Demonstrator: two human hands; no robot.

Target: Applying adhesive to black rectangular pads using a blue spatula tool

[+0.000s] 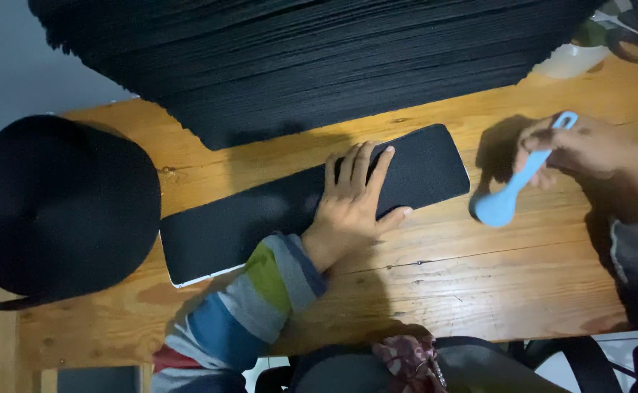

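Black roll point(60, 207): a big round coil of black strip material at the far left, lying partly over the left edge of the wooden table point(479, 284), with a loose tail pointing out at its near side.

Black stack point(319, 58): a thick pile of flat black sheets along the far side, its ragged corner hanging over the table just beyond the strip.

Black strip point(246, 225): a long, flat black piece with rounded corners, lying slantwise on the table from near left to far right; a thin white edge shows at its near left corner.

Left hand point(355, 200): palm down on the right half of the strip, fingers spread and pressed flat on it, thumb out on the bare wood just beside the strip's near edge. It grips nothing. The sleeve is striped in grey, green and blue.

Blue tool point(512, 193): a light blue plastic piece with a rounded, spoon-like end pointing down and left, held above the table just right of the strip's end, not touching it.

Right hand point(584, 149): fingers closed around the upper handle of the blue tool, over the right part of the table; grey sleeve.

Scissors point(635, 40): dark handles at the far right corner, beside a white object.
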